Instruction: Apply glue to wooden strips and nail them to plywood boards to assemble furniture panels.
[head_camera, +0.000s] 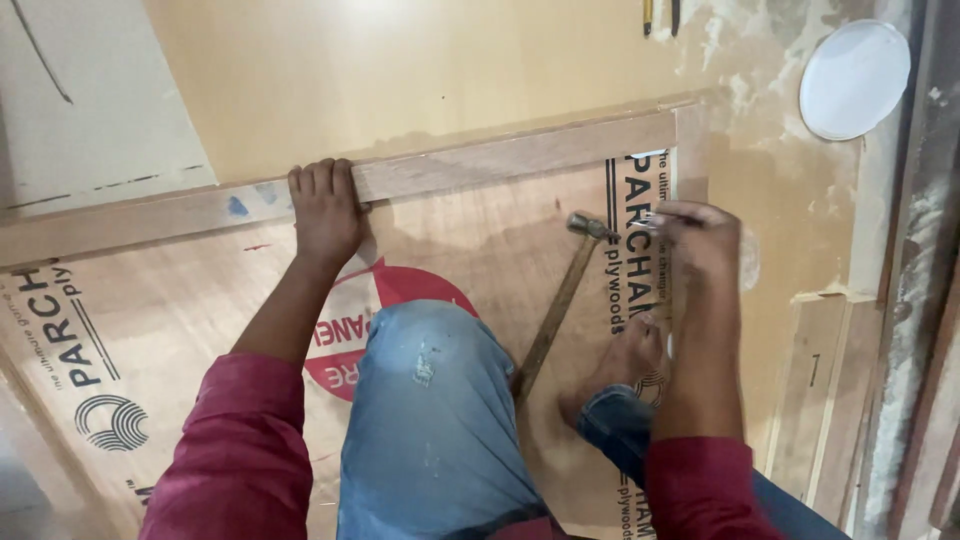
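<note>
Plywood sheet (500, 260) lies flat on floor; long wood strip (500, 160) runs along its far edge, short strip (690, 140) meets it at far-right corner. Left hand (325, 205) rests on long strip, left of ctr; right hand (700, 240) w/ pencil (672, 216) sits near short strip. Hammer (560, 300) lies on sheet btwn hands, just left of foot (620, 365); round lid (853, 78) lies off sheet, far right.

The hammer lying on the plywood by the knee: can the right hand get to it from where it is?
Probably yes. The hammer lies free on the plywood sheet, its head beside the right hand. That hand seems to hold a thin pencil-like tool, though.
</note>
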